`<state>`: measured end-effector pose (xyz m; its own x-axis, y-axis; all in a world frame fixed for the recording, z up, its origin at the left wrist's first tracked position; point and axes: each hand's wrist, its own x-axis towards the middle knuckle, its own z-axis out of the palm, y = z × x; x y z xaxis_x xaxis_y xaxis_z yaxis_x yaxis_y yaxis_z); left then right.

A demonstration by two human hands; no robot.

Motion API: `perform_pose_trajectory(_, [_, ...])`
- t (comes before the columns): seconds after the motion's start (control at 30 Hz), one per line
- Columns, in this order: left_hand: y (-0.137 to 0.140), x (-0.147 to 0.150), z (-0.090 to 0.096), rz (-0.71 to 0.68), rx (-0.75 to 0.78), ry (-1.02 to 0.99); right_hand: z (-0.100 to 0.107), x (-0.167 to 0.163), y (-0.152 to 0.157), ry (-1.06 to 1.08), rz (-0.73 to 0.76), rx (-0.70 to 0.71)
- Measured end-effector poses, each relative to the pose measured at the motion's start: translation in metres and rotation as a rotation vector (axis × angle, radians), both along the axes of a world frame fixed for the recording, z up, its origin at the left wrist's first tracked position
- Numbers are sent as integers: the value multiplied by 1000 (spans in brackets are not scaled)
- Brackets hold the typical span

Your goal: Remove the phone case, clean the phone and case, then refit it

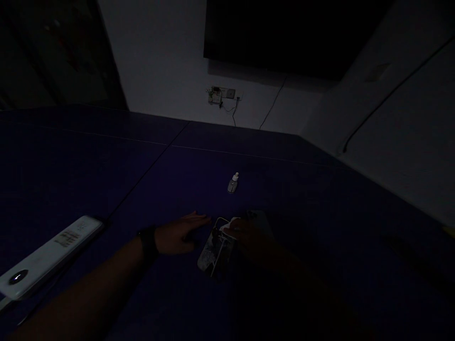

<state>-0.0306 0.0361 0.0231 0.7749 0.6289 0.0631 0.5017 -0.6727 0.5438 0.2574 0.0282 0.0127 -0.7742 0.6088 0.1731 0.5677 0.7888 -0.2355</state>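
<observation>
In the dim head view, my left hand (179, 234) lies flat with its fingers stretched out, holding nothing. A dark band circles that wrist. Just right of its fingertips is a flat, phone-shaped item (209, 255) with a grey-and-white patterned face and a pale rim at its top. My right hand (250, 241) presses a small white cloth or tissue (227, 224) onto the upper part of it, fingers closed on the cloth. Partly behind the right hand lies a grey phone (262, 221). Beyond both hands stands a small clear bottle (232, 183) with a white top.
On the left lies a long white device (53, 253) with a dark round spot and a cord. The purple surface (152, 189) reaches a wall with sockets and cables (223, 94). A large dark screen (280, 38) hangs above.
</observation>
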Motion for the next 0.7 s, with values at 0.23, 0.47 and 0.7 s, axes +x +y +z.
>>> perform_pose_trajectory(0.23, [-56, 60, 0, 500, 223, 52, 6, -20, -19, -25, -138, -6])
perform_pose_trajectory(0.47, [-61, 48, 10, 387, 174, 194, 12, -5, -9, -8, -141, -88])
perform_pose_trajectory(0.7, [-53, 45, 11, 371, 162, 202, -3, -7, 7, -51, -84, -53])
